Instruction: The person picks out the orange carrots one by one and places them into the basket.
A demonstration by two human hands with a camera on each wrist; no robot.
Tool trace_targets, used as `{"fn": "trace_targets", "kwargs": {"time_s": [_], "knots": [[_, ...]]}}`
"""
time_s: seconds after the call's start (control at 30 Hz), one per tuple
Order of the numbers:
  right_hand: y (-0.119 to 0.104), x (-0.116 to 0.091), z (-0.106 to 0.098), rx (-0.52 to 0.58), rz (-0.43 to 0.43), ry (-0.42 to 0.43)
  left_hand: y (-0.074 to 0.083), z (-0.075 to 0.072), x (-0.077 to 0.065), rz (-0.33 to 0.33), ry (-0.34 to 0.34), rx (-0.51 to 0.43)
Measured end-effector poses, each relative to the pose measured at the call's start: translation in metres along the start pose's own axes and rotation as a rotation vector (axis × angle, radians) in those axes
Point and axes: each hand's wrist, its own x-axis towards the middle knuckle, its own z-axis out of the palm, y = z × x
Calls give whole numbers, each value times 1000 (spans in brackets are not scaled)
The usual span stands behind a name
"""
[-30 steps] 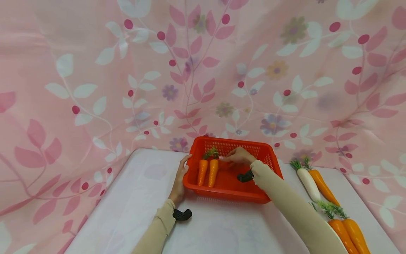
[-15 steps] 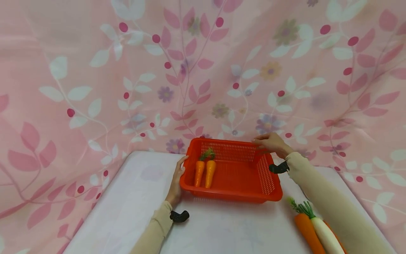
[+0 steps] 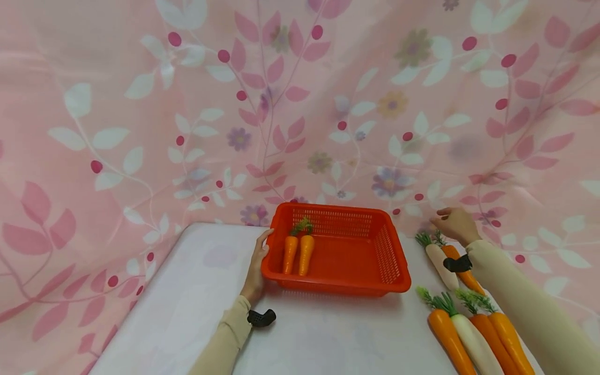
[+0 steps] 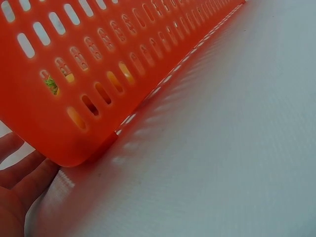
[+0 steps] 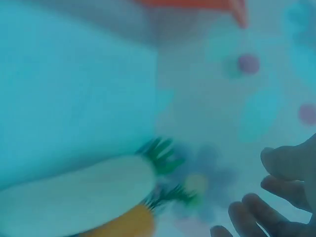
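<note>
My left hand [image 3: 257,265] rests against the left end of a red plastic basket [image 3: 342,284], its fingers [image 4: 29,173] extended along the outside wall. Inside the basket, at its left, lie two toy carrots with green tops, a left carrot [image 3: 290,255] and a right carrot [image 3: 307,255]. My right hand [image 3: 455,225] hovers at the right, holding nothing. Close below it lie a white radish [image 3: 442,265] and a carrot [image 3: 473,281], partly covered by the wrist strap. In the right wrist view the fingers [image 5: 281,190] are spread apart near the tops of the white radish [image 5: 84,195] and carrot [image 5: 123,224].
Nearer the front right, a carrot [image 3: 450,338], a white radish [image 3: 475,341] and two more carrots lie side by side on the white-covered table [image 3: 323,338]. A pink floral cloth [image 3: 300,104] hangs behind the table.
My right hand has left the basket's inside, passed over its right rim and moved right to above the radish and carrot. The left hand stays at the basket's left end.
</note>
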Motion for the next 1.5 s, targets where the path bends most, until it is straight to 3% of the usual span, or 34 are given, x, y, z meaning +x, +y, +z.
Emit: {"fn": "trace_targets", "kwargs": {"time_s": [0.2,0.47,0.6,0.87,1.0,1.17,1.27,1.5], "knots": [[48,-9,9,-111,7,-37,0,-1,0,-11,0,18],[75,-18,18,-100,24,-115,3,0,0,-14,3,35],[82,-22,26,-66,33,-129,5,2,0,-16,1,39],[85,-26,40,-22,-11,-77,6,2,-1,-11,0,38],[86,-25,42,-69,-36,-75,5,2,-2,-17,-3,30],[88,-23,46,-119,-10,-104,4,0,-2,-24,-8,22],[86,-24,45,-122,11,-121,4,0,-1,-20,-7,20],[84,-24,37,-153,-31,-134,3,1,-1,-14,2,17]]}}
